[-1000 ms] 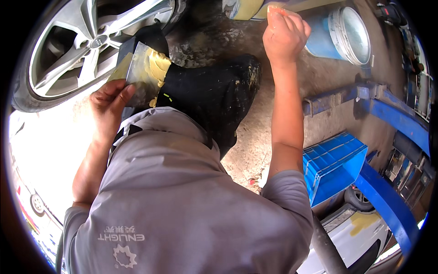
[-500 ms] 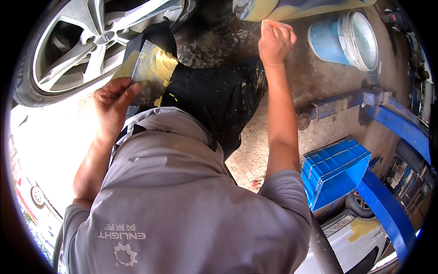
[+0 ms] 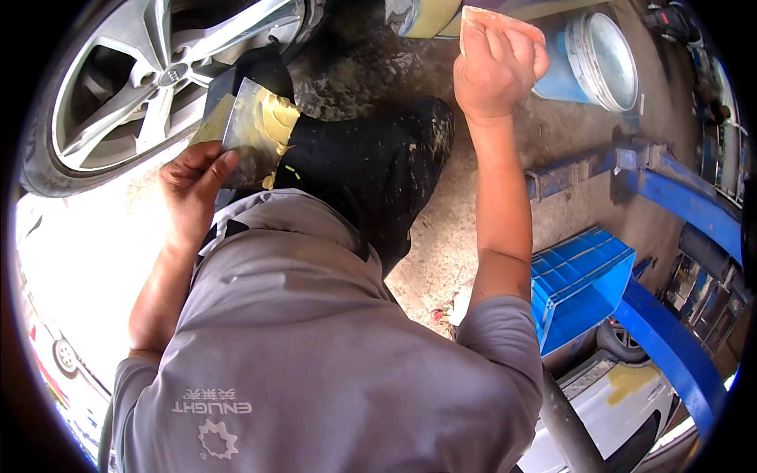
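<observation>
My left hand [image 3: 197,177] pinches a thin, clear-looking putty board [image 3: 246,134] between thumb and fingers. A thick smear of yellow putty [image 3: 281,118] covers its far right part. In my right hand [image 3: 498,75], held out ahead and to the right, is an orange-pink putty spreader [image 3: 505,20], gripped with curled fingers. Just beyond it at the top edge runs a car body panel [image 3: 430,17] with yellowish patches. Whether the spreader touches the panel cannot be made out.
A silver alloy wheel [image 3: 158,102] stands at the upper left. A blue bucket [image 3: 569,69] with a whitish rim lies to the right. Below are a blue plastic crate [image 3: 579,272], blue lift arms [image 3: 682,193] and a white car [image 3: 623,406] with a yellow patch.
My right hand has moved right, looks larger, and shows more of the spreader. My left hand and the putty board have stayed nearly in place. The view has shifted slightly.
</observation>
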The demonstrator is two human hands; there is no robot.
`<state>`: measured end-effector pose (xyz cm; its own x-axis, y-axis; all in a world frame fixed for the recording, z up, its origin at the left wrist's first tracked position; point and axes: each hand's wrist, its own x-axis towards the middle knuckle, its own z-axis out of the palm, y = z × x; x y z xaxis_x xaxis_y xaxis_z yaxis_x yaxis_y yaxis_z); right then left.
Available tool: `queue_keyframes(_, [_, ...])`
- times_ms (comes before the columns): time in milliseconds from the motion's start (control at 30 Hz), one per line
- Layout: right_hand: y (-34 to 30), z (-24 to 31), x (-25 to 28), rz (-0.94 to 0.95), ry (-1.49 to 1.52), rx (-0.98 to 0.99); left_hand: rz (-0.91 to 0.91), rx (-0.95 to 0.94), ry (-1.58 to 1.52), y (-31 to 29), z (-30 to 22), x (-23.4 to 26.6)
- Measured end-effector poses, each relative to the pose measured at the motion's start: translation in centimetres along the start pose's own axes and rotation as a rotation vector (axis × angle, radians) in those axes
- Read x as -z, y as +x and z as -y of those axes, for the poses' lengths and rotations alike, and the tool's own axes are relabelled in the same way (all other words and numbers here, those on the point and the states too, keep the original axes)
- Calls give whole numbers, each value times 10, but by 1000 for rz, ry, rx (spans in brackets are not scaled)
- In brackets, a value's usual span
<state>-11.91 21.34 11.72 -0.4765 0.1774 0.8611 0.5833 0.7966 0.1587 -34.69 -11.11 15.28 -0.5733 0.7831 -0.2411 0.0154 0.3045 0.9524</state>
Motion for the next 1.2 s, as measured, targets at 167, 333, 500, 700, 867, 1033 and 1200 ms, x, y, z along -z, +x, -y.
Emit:
queue_keyframes(167, [35,17,19,38,-16,33,-28,-1,-53,-1,4,2])
queue_keyframes(333, [29,19,17,143,-57,49,-16,12,-23,0,2,3])
queue_keyframes(500, [-31,-1,-22,91,-38,8,-11,19,10,3,0,1])
queue_keyframes(700, [-52,1,-26,140,40,-33,5,-8,56,3,2,3])
queue_keyframes(867, [1,1,3,-44,31,10,-17,3,-7,2,3,2])
queue_keyframes(1033, [52,16,23,41,122,44,-7,1,26,3,3,4])
queue_keyframes(1200, [39,17,19,104,99,10,-3,14,-41,5,5,4])
